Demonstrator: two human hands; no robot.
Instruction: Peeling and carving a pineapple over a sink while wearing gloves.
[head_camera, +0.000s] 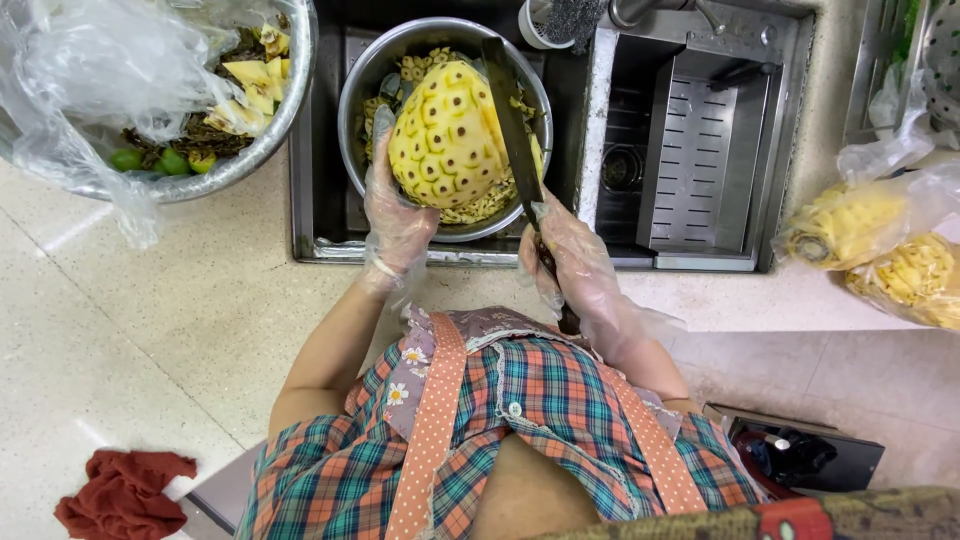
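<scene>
Plaid apron (500, 440), left hand (395, 215) cupping pineapple (445, 135), right hand (570, 265) gripping knife (515, 130)

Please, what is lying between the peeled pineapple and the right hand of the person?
Only the knife: its long dark blade runs from the right hand up across the peeled pineapple, seen in the head view.

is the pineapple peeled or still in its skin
Peeled: the pineapple in the left hand shows bare yellow flesh with spiral grooves cut.

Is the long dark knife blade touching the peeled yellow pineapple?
Touching. The head view shows the long dark knife blade lying directly against the right side of the peeled yellow pineapple, with no gap visible.
</scene>
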